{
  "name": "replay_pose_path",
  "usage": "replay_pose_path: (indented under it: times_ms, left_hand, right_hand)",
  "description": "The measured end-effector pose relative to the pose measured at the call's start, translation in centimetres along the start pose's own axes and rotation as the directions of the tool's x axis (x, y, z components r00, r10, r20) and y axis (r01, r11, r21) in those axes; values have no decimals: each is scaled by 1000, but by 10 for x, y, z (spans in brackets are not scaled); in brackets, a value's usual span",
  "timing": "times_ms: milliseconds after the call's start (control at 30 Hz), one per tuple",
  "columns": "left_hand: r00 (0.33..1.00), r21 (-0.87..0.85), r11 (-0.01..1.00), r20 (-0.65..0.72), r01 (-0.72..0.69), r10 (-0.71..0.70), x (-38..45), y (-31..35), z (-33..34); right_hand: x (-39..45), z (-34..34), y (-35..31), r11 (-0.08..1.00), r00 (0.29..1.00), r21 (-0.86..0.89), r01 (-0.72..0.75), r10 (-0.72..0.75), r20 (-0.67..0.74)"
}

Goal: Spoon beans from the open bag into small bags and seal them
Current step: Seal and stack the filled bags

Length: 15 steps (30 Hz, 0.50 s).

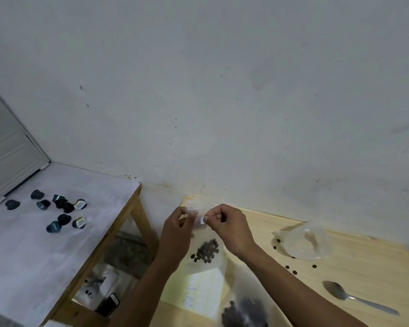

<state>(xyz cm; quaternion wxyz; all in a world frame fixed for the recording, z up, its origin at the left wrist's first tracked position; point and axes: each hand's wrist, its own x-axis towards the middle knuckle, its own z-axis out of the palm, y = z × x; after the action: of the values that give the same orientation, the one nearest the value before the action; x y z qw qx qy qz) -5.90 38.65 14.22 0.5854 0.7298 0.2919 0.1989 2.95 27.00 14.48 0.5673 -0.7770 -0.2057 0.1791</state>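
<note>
The small bag (202, 251) is clear plastic, held upright above the far left corner of the wooden table (354, 279), a clump of dark beans (206, 251) in its lower half. The left hand (177, 230) and the right hand (229, 226) pinch its top strip from either side, fingers curled and clamped on the plastic. The table's far edge meets the wall; its left edge faces a gap beside a cloth-covered bench (57, 232) strewn with dark capsules (59, 211). Toward the right edge lies a spoon (354, 297), with bare wood around it. A crumpled clear bag (305, 241) sits near the far edge, loose beans beside it. At the near edge, another bag (243, 312) holds dark beans.
</note>
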Motion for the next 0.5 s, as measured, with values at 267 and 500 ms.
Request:
replay_pose_path:
  times_ms: [267, 500]
  left_hand:
    - [994, -142, 990, 106, 17, -2, 0, 2, -5]
    - [989, -163, 987, 147, 10, 15, 6, 0, -5]
  right_hand:
    - [0, 0, 1, 1000, 990, -8, -11, 10, -140]
    - [0, -4, 7, 986, 991, 135, -96, 108, -85]
